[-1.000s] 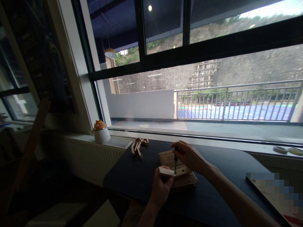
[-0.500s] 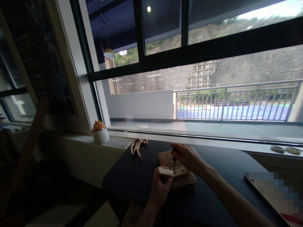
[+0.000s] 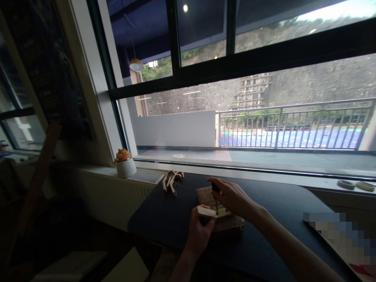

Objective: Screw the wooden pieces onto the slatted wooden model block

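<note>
My right hand (image 3: 228,192) is closed around the dark handle of a screwdriver (image 3: 216,204), whose shaft points down onto a pale, angled wooden piece (image 3: 207,212). The tip meets the wood near its bend, where a dark hole or screw shows; which one I cannot tell. My left hand (image 3: 200,231) grips the near end of the wooden piece, thumb at the front. Beneath it lies a brown, ridged slab (image 3: 205,194) that looks like corrugated cardboard or rough wood. A dark hole shows farther along the wooden piece, close to my right hand.
On the dark table (image 3: 152,219), several curved wooden pieces (image 3: 170,182) lie at the far left beside small screws (image 3: 175,183). A grey jar with an orange top (image 3: 125,164) stands on the sill. Tape rolls (image 3: 346,184) rest at right, above a blurred flat item (image 3: 337,239).
My right hand has shifted slightly left, and the screwdriver leans a little more to the left at its top. My left hand stays on the wooden piece.
</note>
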The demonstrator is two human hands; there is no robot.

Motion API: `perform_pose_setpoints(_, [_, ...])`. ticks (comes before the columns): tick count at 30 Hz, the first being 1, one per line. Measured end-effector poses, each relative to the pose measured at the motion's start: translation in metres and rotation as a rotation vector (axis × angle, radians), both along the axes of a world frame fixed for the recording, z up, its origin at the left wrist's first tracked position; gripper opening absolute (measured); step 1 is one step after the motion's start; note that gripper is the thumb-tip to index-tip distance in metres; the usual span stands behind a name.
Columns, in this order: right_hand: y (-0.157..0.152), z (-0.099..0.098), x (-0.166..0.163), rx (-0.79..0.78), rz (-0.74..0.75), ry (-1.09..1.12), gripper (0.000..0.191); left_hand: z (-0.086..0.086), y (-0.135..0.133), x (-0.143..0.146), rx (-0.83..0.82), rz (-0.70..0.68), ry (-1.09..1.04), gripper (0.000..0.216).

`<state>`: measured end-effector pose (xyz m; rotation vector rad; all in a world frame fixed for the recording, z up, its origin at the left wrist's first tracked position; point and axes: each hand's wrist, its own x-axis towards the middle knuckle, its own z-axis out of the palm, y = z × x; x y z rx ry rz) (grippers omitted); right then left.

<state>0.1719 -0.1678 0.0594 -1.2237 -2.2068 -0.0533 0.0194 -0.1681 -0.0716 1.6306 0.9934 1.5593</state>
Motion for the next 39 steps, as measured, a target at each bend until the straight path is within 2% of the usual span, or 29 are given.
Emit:
perform_pose_setpoints(7, [0.003, -0.002, 0.007, 0.017, -0.11, 0.032, 0.034, -0.001, 0.001, 0.0, 0.001, -0.016, -0.005, 0.027])
perform_pose_setpoints(14, [-0.002, 0.002, 0.006, -0.027, -0.018, 0.048, 0.041, 0.003, -0.001, 0.0, -0.012, -0.001, 0.002, 0.026])
perform_pose_setpoints(23, [0.001, -0.003, 0.002, 0.005, -0.076, 0.105, 0.035, 0.003, -0.001, 0.0, -0.01, -0.001, -0.026, 0.027])
perform_pose_setpoints(31, [0.001, -0.011, 0.003, -0.017, -0.019, 0.18, 0.034, 0.005, -0.002, 0.0, -0.027, -0.013, -0.022, 0.027])
perform_pose_setpoints(39, [0.008, -0.013, 0.011, -0.033, -0.031, 0.197, 0.038, 0.005, -0.002, 0.0, -0.02, 0.002, -0.004, 0.027])
